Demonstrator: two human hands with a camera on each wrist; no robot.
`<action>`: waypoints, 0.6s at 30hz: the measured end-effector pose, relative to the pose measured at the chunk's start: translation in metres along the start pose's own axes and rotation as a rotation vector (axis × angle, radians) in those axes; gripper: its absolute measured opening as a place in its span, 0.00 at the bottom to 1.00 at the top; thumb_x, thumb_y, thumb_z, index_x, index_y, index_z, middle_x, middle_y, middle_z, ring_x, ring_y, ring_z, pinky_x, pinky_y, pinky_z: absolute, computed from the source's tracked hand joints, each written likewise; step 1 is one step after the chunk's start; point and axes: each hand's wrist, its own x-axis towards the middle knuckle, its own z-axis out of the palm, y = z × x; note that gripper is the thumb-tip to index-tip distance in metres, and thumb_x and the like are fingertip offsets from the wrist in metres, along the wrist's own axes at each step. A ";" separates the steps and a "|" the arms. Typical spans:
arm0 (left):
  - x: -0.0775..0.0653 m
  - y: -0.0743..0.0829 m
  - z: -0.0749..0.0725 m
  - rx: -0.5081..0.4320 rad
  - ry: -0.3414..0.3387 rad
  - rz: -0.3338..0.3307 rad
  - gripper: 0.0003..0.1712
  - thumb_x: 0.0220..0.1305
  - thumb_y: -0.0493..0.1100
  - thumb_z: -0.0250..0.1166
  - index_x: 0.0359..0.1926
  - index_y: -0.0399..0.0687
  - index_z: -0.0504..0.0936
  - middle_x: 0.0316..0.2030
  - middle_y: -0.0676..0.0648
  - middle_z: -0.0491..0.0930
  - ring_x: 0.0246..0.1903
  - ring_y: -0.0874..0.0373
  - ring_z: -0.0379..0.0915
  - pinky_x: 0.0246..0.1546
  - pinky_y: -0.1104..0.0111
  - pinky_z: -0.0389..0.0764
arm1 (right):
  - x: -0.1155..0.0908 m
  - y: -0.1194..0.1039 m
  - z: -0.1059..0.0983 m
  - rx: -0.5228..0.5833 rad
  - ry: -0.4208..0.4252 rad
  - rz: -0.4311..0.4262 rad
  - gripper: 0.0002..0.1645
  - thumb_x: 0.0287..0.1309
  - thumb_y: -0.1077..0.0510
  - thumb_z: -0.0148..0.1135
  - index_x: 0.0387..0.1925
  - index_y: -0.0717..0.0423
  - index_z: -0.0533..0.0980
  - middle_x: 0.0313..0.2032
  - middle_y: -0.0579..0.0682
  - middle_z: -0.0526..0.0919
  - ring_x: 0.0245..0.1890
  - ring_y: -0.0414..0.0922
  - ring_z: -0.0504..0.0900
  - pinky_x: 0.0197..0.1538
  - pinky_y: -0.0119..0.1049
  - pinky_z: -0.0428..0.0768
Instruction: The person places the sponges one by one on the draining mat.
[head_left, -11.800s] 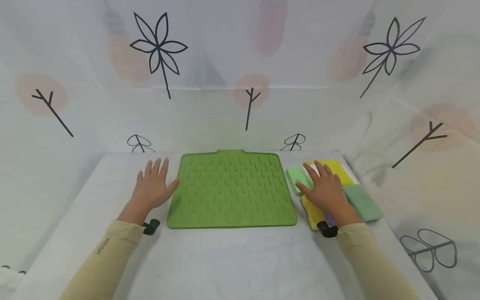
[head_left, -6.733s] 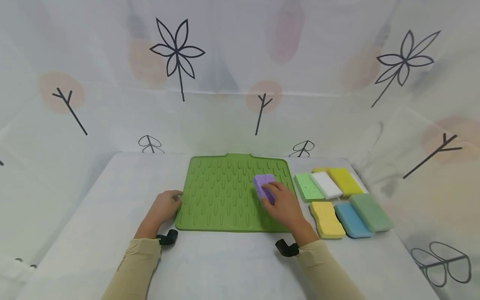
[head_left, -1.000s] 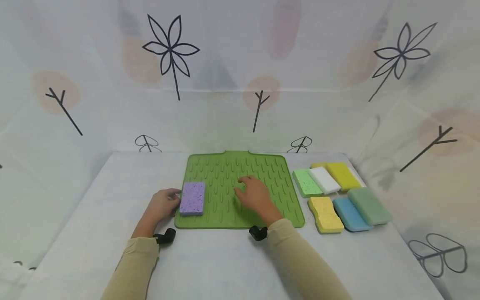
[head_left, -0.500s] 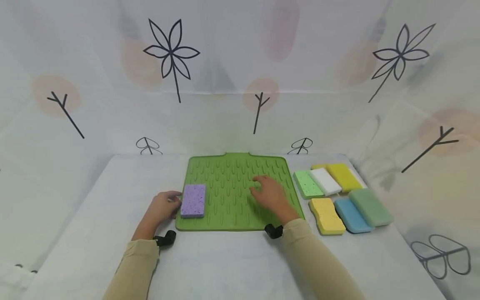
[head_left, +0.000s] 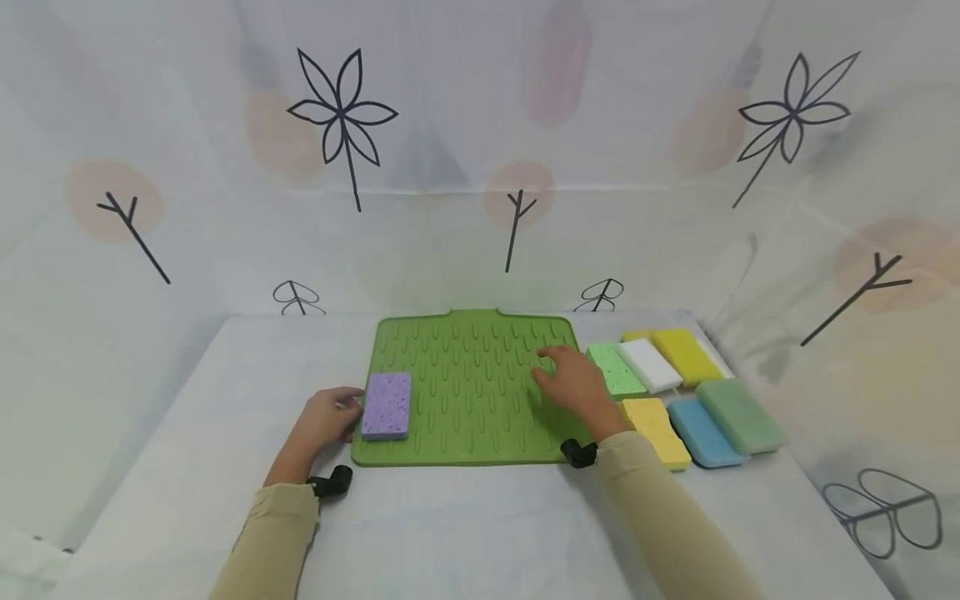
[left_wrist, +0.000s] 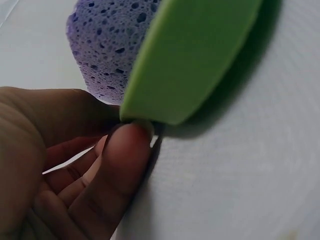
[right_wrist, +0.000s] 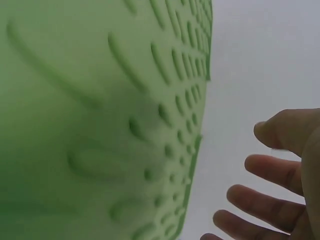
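A green silicone mat [head_left: 465, 425] with raised ridges lies on the table, and a purple sponge [head_left: 387, 406] rests flat on its left part. At the mat's left edge, my left hand [head_left: 324, 418] pinches the rim between thumb and finger; the left wrist view shows the thumb [left_wrist: 127, 150] against the edge, close to the sponge. Over the mat's right side hovers my right hand [head_left: 576, 385], its fingers spread and holding nothing. The right wrist view shows those fingers [right_wrist: 265, 205] apart from the ridged surface.
Right of the mat lie a light green sponge [head_left: 615, 369], a white sponge [head_left: 649, 365], yellow sponges [head_left: 686, 357] [head_left: 656, 429], a blue sponge [head_left: 705, 432] and a larger green sponge [head_left: 741, 415]. A patterned cloth [head_left: 450, 125] hangs behind the table.
The purple sponge moved from the right group to the mat's left part, released by my right hand. Over the last second that hand travels right, towards the other sponges. My left hand stays put.
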 end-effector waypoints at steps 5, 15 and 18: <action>-0.001 0.001 0.000 -0.003 0.000 -0.009 0.28 0.63 0.42 0.58 0.64 0.41 0.71 0.47 0.40 0.79 0.24 0.59 0.78 0.28 0.68 0.80 | 0.003 0.016 -0.010 0.007 -0.020 0.027 0.29 0.64 0.44 0.53 0.62 0.53 0.72 0.61 0.62 0.73 0.56 0.62 0.76 0.51 0.59 0.77; 0.001 -0.002 0.000 -0.011 -0.004 -0.019 0.28 0.64 0.42 0.58 0.65 0.42 0.71 0.48 0.40 0.79 0.25 0.58 0.79 0.28 0.67 0.81 | 0.004 0.046 -0.028 -0.007 -0.046 0.050 0.32 0.64 0.45 0.53 0.62 0.60 0.71 0.61 0.69 0.70 0.59 0.66 0.71 0.58 0.61 0.72; 0.001 -0.003 0.001 -0.015 -0.008 -0.022 0.28 0.65 0.42 0.57 0.65 0.42 0.70 0.49 0.39 0.79 0.25 0.58 0.79 0.29 0.67 0.81 | 0.002 0.054 -0.034 0.010 -0.071 0.076 0.32 0.64 0.46 0.54 0.64 0.61 0.69 0.62 0.70 0.68 0.60 0.67 0.69 0.58 0.62 0.71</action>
